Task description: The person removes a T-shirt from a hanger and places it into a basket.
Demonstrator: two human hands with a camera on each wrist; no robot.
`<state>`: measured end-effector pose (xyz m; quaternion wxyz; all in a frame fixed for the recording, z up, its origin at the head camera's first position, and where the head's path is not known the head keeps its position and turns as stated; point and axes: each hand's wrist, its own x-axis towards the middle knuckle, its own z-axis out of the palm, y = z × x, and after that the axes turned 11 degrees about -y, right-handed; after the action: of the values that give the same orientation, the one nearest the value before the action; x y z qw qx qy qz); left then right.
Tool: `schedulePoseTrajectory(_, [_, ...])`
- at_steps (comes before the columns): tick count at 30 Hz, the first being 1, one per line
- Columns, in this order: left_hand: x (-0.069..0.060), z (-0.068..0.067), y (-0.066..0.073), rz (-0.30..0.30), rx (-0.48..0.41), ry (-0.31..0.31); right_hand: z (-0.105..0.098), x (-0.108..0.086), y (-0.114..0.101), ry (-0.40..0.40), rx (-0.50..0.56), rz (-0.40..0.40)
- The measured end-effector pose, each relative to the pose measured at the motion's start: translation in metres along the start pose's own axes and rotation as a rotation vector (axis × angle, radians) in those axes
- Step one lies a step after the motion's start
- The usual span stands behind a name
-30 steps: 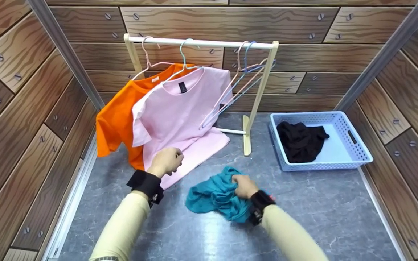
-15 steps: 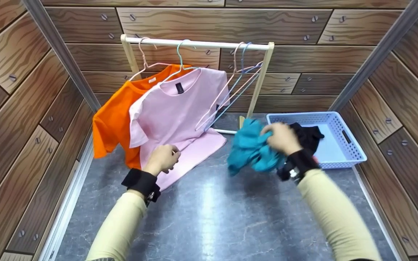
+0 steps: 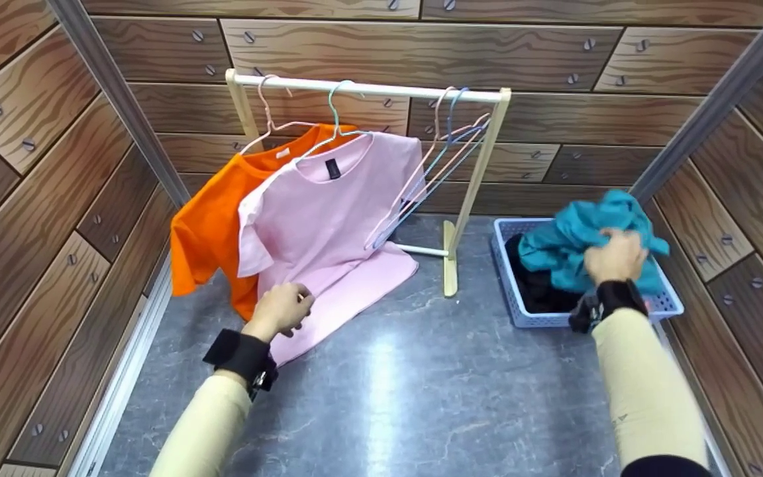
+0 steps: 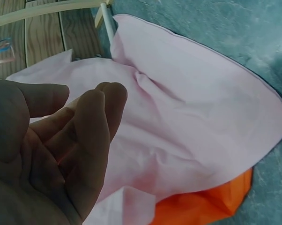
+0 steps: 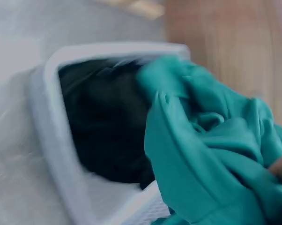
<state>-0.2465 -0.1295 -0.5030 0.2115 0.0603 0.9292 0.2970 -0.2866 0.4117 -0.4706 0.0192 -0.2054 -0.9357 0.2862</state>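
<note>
Teal cloth (image 3: 583, 228), bunched and drooping in folds, hangs from a person's right hand (image 3: 616, 255) over a light blue basket (image 3: 544, 320) at the right of the scene. The right hand's fingers are clamped on the fabric; only a fingertip shows at the edge of the right wrist view. Below the bundle, black cloth (image 3: 540, 291) lies heaped in the basket's left part; whether the two fabrics touch cannot be told. The left hand (image 3: 282, 308), well apart, hovers before the lower part of a pink shirt (image 3: 348, 205), its fingers loosely bent and close together, the thumb apart from their tips. That shirt hangs from a mint hanger (image 3: 333, 109) on a low rack (image 3: 381, 86), its hem spread on the gray floor (image 3: 454, 411). Behind it, an orange shirt (image 3: 206, 232) hangs on a pink hanger (image 3: 266, 109). Two more hangers (image 3: 450, 119) hook over the rail's right end, near the post. Wood-patterned walls (image 3: 520, 50) enclose the space, and cream sleeves (image 3: 650, 384) cover both forearms.
</note>
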Motion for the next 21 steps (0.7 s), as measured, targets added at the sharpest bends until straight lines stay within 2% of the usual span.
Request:
schedulePoseTrajectory(4, [-0.006, 0.005, -0.007, -0.032, -0.017, -0.015, 0.042, -0.006, 0.033, -0.194, -0.137, -0.076])
schedulePoseTrajectory(7, [-0.008, 0.007, -0.008, -0.037, -0.022, -0.023, 0.069, -0.012, 0.044, -0.352, -0.202, -0.134])
schedulePoseTrajectory(10, [-0.008, 0.005, -0.006, -0.035, -0.02, -0.02, 0.083, -0.015, 0.041, -0.451, -0.205, -0.17])
schedulePoseTrajectory(14, [-0.006, -0.001, -0.002, -0.033, -0.015, -0.01, 0.089, -0.012, 0.022, -0.546, -0.17, -0.229])
schedulePoseTrajectory(16, [-0.005, -0.005, 0.0, -0.029, -0.008, -0.008, 0.09, -0.01, 0.014, -0.574, -0.137, -0.264])
schedulePoseTrajectory(17, [-0.004, -0.007, 0.001, -0.025, -0.004, -0.005, 0.089, -0.009, 0.012, -0.563, -0.127, -0.281])
schedulePoseTrajectory(18, [-0.004, -0.009, 0.002, -0.022, 0.003, -0.004, 0.088, -0.008, 0.011, -0.542, -0.116, -0.297])
schedulePoseTrajectory(21, [-0.003, -0.02, 0.005, -0.012, 0.021, 0.003, 0.081, -0.007, 0.018, -0.411, -0.146, -0.325])
